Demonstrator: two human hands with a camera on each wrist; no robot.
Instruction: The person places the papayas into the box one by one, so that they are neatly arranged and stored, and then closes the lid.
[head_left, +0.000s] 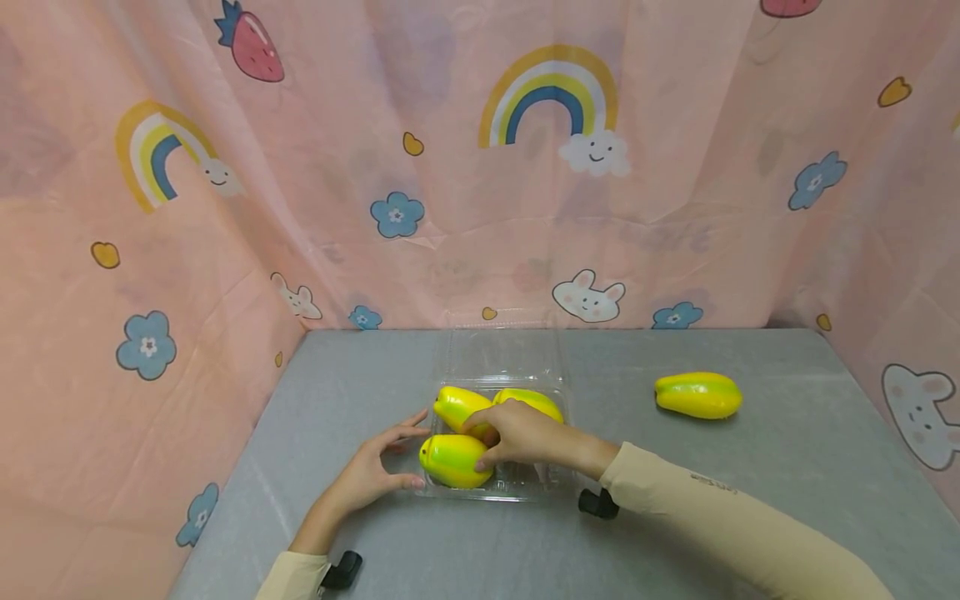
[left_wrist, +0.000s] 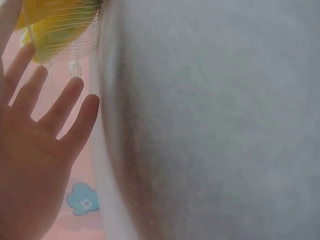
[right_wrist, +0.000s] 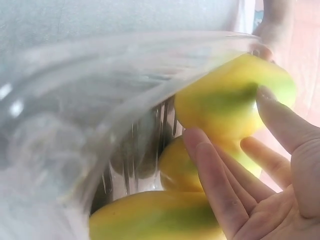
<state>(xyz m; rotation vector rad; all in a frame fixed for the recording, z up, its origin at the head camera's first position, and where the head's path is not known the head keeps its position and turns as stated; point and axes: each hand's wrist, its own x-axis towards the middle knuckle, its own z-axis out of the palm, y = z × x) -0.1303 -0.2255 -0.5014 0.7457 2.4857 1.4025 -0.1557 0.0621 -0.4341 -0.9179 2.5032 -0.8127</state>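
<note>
A clear plastic clamshell box point(head_left: 525, 487) stands with its lid point(head_left: 504, 354) raised at the back. Inside lie a back-left papaya point(head_left: 456, 406) and a back-right papaya point(head_left: 534, 402), both shiny yellow-green. The front papaya point(head_left: 454, 461) is at the box's front left, its stem end over the side wall. My right hand point(head_left: 522, 433) pinches this front papaya, thumb at its right end and fingers at its far side; the right wrist view shows the papaya point(right_wrist: 235, 97) between them. Beside the box's left wall, my left hand point(head_left: 371, 469) has its fingers spread, fingertips close to the rim.
One more papaya point(head_left: 699, 396) lies on the grey table point(head_left: 757, 467) to the right of the box. A pink patterned curtain point(head_left: 675, 167) hangs behind the table and along both sides. The raised lid stands close to the table's back edge.
</note>
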